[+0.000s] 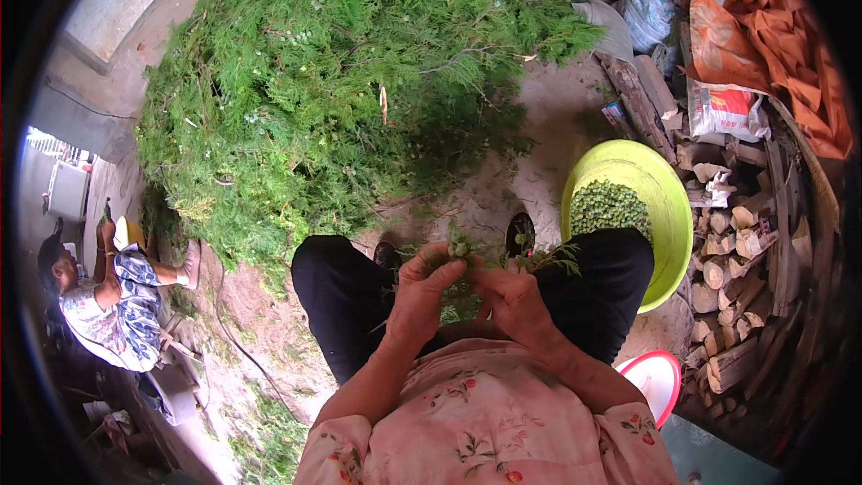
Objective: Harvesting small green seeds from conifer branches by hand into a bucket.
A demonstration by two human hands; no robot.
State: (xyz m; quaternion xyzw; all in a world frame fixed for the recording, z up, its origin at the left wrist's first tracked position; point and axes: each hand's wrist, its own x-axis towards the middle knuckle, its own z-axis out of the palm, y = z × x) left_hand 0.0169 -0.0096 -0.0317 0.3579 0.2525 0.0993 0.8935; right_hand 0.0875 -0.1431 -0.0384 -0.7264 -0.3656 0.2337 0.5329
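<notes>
My left hand (422,286) is closed, its thumb and fingers pinching a small clump of round green cones (459,246) above my lap. Close beside it, my right hand (519,301) grips a green conifer sprig (558,258) whose feathery tip sticks out to the right over my knee. Both hands nearly meet at the fingertips. By my right knee stands a yellow-green basin (675,251) holding many small round green cones (611,207). A large heap of cut conifer branches (314,81) lies on the ground in front of me.
Split firewood (732,278) is stacked at the right, below an orange tarp (781,27) and a white-and-red sack (729,112). A red-rimmed white basin (663,382) sits near my right elbow. Another person (112,296) sits at the far left. A dark cable (235,334) crosses the ground.
</notes>
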